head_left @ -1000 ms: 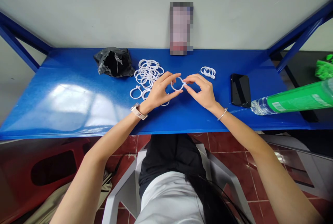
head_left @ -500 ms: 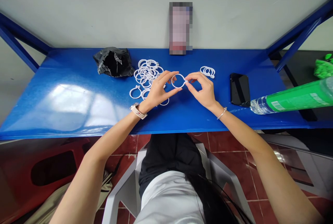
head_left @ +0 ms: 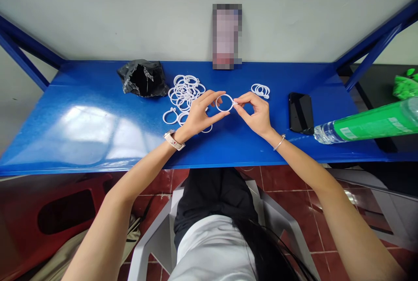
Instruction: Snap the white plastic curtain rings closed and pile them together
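Over the middle of the blue table a white plastic ring (head_left: 217,106) is held up between both hands. My left hand (head_left: 200,114) curves round its left side, thumb below and fingers above. My right hand (head_left: 256,112) pinches the small clasp end at the ring's right, between thumb and index finger. A loose pile of similar white rings (head_left: 184,91) lies beyond my left hand, which partly covers some of them. To the right of my hands sits a small group of white rings (head_left: 260,90), overlapping in a row.
A crumpled black plastic bag (head_left: 140,78) gapes at the back left of the blue table (head_left: 202,154). A blurred-out upright object (head_left: 226,37) leans against the wall. On the right lie a black phone (head_left: 301,113) and a bottle with a green label (head_left: 375,122).
The ring and both hands have shifted very slightly. At the right of the ring, its two ends look closer together under my right fingertips. The rest stays put.
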`<move>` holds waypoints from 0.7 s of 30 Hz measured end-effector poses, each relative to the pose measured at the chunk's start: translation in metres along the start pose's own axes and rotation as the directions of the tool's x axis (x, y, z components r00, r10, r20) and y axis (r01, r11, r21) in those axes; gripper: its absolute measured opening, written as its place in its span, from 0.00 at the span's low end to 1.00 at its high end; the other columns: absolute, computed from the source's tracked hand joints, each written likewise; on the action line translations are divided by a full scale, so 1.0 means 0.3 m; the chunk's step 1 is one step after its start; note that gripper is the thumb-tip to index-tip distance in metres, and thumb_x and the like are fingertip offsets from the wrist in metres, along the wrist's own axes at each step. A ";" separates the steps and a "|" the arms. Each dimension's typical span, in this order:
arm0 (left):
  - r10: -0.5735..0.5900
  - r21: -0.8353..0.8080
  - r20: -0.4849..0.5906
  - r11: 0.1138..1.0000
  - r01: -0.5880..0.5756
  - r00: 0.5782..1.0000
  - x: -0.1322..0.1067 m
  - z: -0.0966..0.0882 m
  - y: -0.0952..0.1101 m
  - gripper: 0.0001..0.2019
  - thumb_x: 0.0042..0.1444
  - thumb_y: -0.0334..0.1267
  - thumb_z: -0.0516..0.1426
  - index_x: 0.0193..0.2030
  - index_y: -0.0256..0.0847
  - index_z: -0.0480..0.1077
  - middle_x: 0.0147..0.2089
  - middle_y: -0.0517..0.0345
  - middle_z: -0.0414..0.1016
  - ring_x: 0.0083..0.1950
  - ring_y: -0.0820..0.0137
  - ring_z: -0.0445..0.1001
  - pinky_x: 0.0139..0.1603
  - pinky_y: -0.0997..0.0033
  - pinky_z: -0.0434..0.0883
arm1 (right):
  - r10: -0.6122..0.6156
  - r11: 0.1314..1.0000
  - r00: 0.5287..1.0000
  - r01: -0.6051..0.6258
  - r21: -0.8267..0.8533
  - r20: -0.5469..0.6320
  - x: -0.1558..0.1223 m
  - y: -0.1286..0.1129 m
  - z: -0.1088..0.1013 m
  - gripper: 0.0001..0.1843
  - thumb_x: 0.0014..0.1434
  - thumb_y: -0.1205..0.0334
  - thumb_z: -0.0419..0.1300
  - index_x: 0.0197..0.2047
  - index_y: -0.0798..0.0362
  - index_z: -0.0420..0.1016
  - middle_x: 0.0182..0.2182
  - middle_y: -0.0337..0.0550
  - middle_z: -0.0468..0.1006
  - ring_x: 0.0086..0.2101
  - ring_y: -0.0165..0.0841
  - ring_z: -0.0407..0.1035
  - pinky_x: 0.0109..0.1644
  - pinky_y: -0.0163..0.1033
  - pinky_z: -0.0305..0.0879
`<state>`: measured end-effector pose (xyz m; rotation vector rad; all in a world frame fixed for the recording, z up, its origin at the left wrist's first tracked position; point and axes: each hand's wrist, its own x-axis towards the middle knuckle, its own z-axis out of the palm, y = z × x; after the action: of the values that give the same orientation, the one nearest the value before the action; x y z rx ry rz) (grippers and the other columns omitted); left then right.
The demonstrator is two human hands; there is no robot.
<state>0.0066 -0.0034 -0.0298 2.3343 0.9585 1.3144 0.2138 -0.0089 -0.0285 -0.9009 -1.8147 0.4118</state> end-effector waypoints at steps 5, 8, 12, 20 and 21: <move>0.000 -0.012 -0.008 1.000 0.000 1.000 0.000 0.000 0.004 0.23 0.60 0.52 0.62 0.57 0.42 0.71 0.37 0.56 0.78 0.36 0.70 0.73 0.47 0.61 0.72 | -0.026 0.997 1.000 0.026 0.066 -0.010 -0.004 0.004 0.001 0.06 0.63 0.57 0.63 0.39 0.49 0.78 0.34 0.41 0.81 0.35 0.34 0.77 0.39 0.42 0.75; 0.010 -0.028 -0.010 1.000 -0.011 1.000 0.001 -0.001 0.008 0.23 0.60 0.52 0.62 0.56 0.41 0.72 0.37 0.56 0.78 0.36 0.70 0.73 0.48 0.61 0.72 | -0.062 0.993 0.998 0.063 0.099 -0.018 -0.005 0.005 0.001 0.03 0.63 0.60 0.64 0.39 0.49 0.78 0.34 0.41 0.82 0.35 0.34 0.77 0.39 0.41 0.75; 0.000 -0.043 0.004 0.999 0.001 1.000 0.003 -0.002 0.012 0.23 0.60 0.52 0.62 0.56 0.41 0.72 0.37 0.55 0.78 0.36 0.69 0.73 0.45 0.64 0.72 | -0.072 0.995 0.997 0.073 0.066 -0.007 -0.006 0.009 -0.003 0.03 0.63 0.60 0.63 0.38 0.49 0.78 0.34 0.41 0.82 0.35 0.35 0.77 0.39 0.43 0.75; 0.041 -0.041 0.010 0.998 -0.041 0.999 0.003 -0.006 0.021 0.22 0.61 0.50 0.61 0.56 0.40 0.71 0.37 0.55 0.77 0.36 0.70 0.72 0.42 0.66 0.72 | -0.111 0.993 0.994 0.111 0.038 -0.021 -0.006 -0.001 -0.009 0.04 0.63 0.60 0.63 0.35 0.49 0.78 0.31 0.39 0.81 0.32 0.33 0.76 0.36 0.41 0.73; 0.038 -0.037 0.017 0.999 -0.037 0.999 0.003 -0.006 0.022 0.22 0.61 0.51 0.61 0.56 0.40 0.71 0.37 0.55 0.77 0.37 0.70 0.73 0.42 0.66 0.72 | -0.119 0.992 0.992 0.120 0.043 -0.027 -0.006 -0.003 -0.009 0.04 0.63 0.61 0.63 0.35 0.49 0.78 0.30 0.39 0.81 0.32 0.33 0.76 0.35 0.41 0.73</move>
<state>0.0081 -0.0078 -0.0247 2.3436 0.8823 1.3117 0.2163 -0.0112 -0.0278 -0.7586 -1.8193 0.3622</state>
